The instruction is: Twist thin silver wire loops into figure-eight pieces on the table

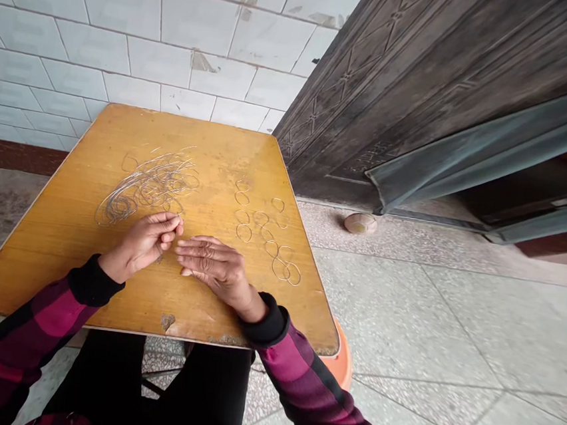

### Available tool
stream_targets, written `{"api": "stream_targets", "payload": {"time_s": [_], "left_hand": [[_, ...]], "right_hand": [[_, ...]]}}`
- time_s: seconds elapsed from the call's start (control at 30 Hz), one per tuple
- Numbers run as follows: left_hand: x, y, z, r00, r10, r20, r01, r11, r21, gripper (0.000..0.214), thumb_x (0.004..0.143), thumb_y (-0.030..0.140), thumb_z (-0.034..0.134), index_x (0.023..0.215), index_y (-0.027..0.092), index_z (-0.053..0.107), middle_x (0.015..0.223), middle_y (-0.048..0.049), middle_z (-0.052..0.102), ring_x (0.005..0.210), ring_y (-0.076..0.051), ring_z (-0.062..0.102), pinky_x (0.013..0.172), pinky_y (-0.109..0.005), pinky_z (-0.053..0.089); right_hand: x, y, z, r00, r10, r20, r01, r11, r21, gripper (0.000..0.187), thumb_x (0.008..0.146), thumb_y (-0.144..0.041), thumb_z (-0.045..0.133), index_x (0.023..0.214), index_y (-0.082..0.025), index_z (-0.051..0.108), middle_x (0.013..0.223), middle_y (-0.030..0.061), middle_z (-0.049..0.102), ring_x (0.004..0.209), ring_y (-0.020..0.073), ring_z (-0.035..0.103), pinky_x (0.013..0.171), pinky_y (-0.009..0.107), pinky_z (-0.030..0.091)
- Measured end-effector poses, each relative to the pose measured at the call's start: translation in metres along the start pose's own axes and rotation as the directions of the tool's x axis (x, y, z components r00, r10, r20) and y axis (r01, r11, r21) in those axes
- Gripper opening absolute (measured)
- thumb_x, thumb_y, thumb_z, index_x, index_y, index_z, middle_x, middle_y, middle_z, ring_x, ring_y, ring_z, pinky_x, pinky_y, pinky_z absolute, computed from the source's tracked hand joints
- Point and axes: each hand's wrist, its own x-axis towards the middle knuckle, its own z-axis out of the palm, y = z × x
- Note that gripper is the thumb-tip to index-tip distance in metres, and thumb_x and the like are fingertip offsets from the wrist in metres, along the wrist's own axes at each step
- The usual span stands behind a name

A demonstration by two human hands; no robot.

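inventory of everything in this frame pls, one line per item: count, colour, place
Wire bundle: 1, silver-grey, left part of tabletop
Wire rings: about ten, silvery, right part of tabletop, some overlapping
Table: 1, yellow-brown, against the wall
Tiled wall: 1, white, behind table
Door: 1, dark grey-brown, upper right
Cloth: at least 1, grey-green, by the doorway
Rounded object: 1, pale tan, floor by door
Orange object: 1, orange, partly hidden under table's near right corner
Floor: 1, speckled grey, right and below
Trousers: 1 pair, black, bottom
Sleeves: 2, magenta-black check, bottom
Left hand: 1, bare, beside bundle
Right hand: 1, bare, between left hand and rings
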Motion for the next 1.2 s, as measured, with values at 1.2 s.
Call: {"api": "stream_targets", "payload": {"time_s": [1.2], "left_hand": [[-0.014,0.001,0.002,0.919,0.291,0.265,-0.380,0.481,0.790,0.020,0.089,0.026,0.052,0.075,0.015,0.061,0.048,0.0050,0.054,0.041,-0.007,0.051,0.046,-0.018,0.041]], "right_hand": [[-0.005,-0.008,-0.003,0.786,0.618,0.025,-0.609,0.765,0.210,0.030,0.094,-0.035,0.052,0.112,-0.016,0.067,0.071,-0.0003,0.060,0.053,0.0073,0.059,0.055,0.022,0.053]]}}
